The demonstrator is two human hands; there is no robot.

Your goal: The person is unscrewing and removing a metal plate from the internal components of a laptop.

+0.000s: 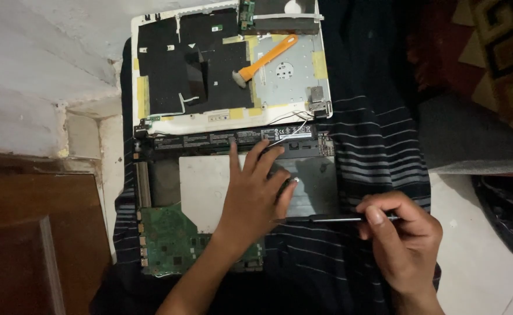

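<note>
Over opened laptop base (169, 192): left hand (256, 198) spread flat, bracing.
Right hand (405, 239) pinches slim tool (338, 219); probably prying next, needing a steady tip.

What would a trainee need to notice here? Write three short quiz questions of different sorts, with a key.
1. True or false: the left hand lies flat on the opened laptop base.
2. What does the right hand hold? A) slim dark screwdriver B) orange brush C) green circuit board
3. Fill in: the orange brush lies on the white ____ above the long black battery.

Key:
1. True.
2. A: the slim dark screwdriver, its tip pointing toward the left hand.
3. Cover panel, lined with black sheeting.
</note>
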